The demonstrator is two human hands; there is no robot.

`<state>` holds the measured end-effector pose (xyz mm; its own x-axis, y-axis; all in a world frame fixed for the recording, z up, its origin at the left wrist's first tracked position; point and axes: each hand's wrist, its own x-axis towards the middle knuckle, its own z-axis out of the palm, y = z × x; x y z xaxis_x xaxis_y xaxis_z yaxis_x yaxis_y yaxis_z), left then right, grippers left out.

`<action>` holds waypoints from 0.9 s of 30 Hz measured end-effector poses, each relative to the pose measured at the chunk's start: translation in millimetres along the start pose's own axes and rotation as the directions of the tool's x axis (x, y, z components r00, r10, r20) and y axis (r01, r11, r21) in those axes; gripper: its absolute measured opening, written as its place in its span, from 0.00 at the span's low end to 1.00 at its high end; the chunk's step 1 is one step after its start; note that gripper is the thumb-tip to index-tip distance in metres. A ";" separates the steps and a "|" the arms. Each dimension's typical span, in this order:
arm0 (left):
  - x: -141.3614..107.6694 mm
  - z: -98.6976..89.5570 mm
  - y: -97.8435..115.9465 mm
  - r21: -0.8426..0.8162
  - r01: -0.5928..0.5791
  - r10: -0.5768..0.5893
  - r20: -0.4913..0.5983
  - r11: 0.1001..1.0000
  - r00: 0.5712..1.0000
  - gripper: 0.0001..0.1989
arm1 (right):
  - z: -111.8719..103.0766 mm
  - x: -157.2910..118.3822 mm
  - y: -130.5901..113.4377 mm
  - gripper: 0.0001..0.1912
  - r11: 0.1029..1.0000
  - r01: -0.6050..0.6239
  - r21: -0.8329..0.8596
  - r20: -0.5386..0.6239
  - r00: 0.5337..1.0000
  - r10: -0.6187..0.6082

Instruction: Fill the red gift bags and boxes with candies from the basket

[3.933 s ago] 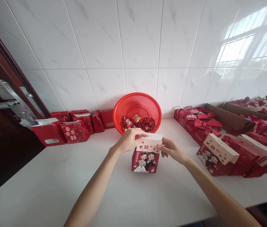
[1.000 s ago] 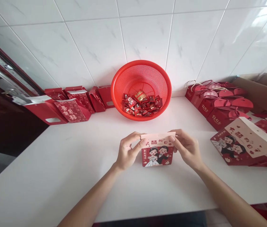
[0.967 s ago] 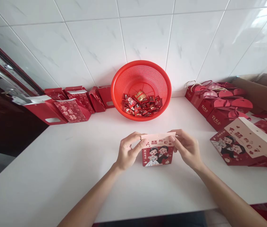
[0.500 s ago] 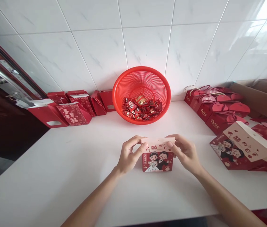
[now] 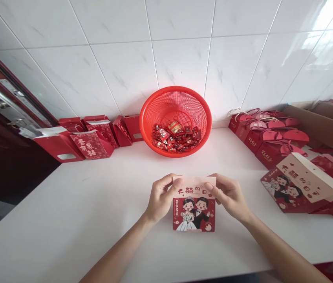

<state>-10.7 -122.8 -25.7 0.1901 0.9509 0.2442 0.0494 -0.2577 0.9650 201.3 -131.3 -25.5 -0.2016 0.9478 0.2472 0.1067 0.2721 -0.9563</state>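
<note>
Red gift box held between left hand and right hand.

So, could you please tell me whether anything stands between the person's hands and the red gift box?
Nothing visible does: the left hand and right hand are on the red gift box, holding its pale top flap from either side.
</note>
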 end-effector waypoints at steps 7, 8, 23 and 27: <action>2.6 0.2 -2.5 -0.112 0.131 -0.129 0.024 0.985 0.991 0.21 | 1.3 -1.8 0.2 0.24 0.998 -0.023 0.064 0.066 0.998 0.019; 2.8 0.4 -2.7 -0.113 0.129 -0.127 0.025 0.985 0.992 0.21 | 1.3 -1.8 0.1 0.23 0.998 -0.015 0.061 0.059 0.998 0.011; 5.3 2.2 -2.2 -0.088 0.066 -0.064 0.024 0.994 0.998 0.16 | -4.2 0.8 3.2 0.19 0.983 0.121 -0.140 -0.066 0.989 -0.132; 4.9 1.9 -1.8 -0.086 0.067 -0.065 0.022 0.994 0.998 0.16 | -3.6 0.6 1.9 0.17 0.978 0.143 -0.154 -0.062 0.986 -0.154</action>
<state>-8.1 -117.9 -26.4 0.2075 0.9618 0.1787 -0.0227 -0.1778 0.9838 204.9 -129.6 -26.6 -0.1548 0.9030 0.4008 0.2253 0.4273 -0.8756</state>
